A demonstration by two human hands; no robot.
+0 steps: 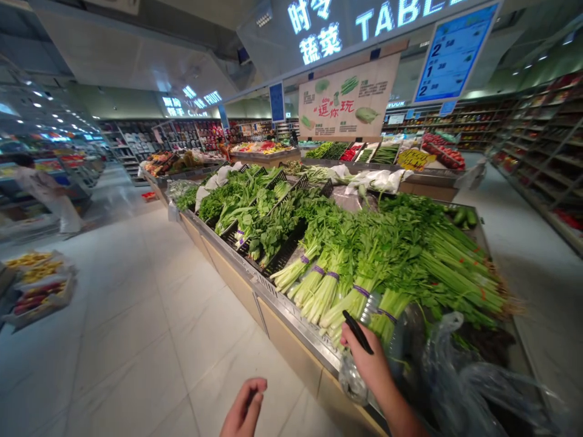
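— Bare left hand (pixel 243 408) is hovering lowest in my feed, above the tile floor (pixel 136 340). What are its fingers (pixel 255 388) doing?

— They're curling loosely and gripping nothing that I can see, though the bottom edge of the frame is cutting the hand off.

— And the right hand (pixel 371 364)?

— Its fingers (pixel 350 335) are closing around a black marker (pixel 357 332), and a clear plastic bag (pixel 353 379) is hanging at the same hand, as far as I can tell.

— Where's that hand sitting?

— It's reaching over the steel front edge of the produce tabletop (pixel 291 318), right beside bundled celery (pixel 328 291) with purple bands. A second plastic bag (pixel 473 388) is bulging toward the tabletop's near right corner, and black baskets (pixel 282 261) of leafy greens are lining the edge farther along.
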